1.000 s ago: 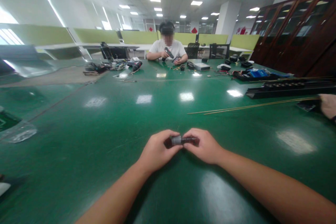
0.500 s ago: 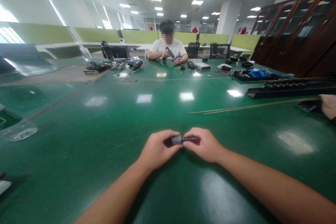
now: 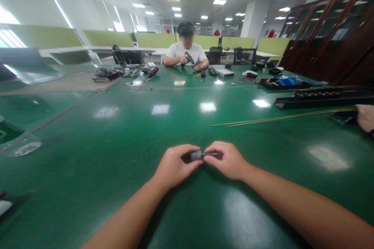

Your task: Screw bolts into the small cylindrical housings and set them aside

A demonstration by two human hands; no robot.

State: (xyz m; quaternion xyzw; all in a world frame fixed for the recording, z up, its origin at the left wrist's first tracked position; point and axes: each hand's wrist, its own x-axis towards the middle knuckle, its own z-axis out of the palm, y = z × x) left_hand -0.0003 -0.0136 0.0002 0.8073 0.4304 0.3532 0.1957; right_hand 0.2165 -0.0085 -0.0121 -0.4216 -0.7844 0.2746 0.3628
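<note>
Just above the green table [image 3: 96, 171], my two hands meet at the middle of the view. My left hand [image 3: 174, 165] is closed around a small grey cylinder [image 3: 196, 155], thumb below and fingers above. From the cylinder's right end a dark ribbed rod [image 3: 210, 154] runs into the pinch of my right hand [image 3: 229, 161]. Rod and cylinder lie level and in line; whether they are one piece I cannot tell. My fingers hide the far ends of both.
Two thin brass-coloured rods [image 3: 263, 120] and a black channel [image 3: 318, 99] lie to the right, near another person's hand [image 3: 366, 117]. A clear plastic bottle [image 3: 25, 146] is at left. Across the table a person [image 3: 187, 52] holds a power tool, among tools and parts.
My hands and the held pieces stay almost in place. The person across the table shifts slightly.
</note>
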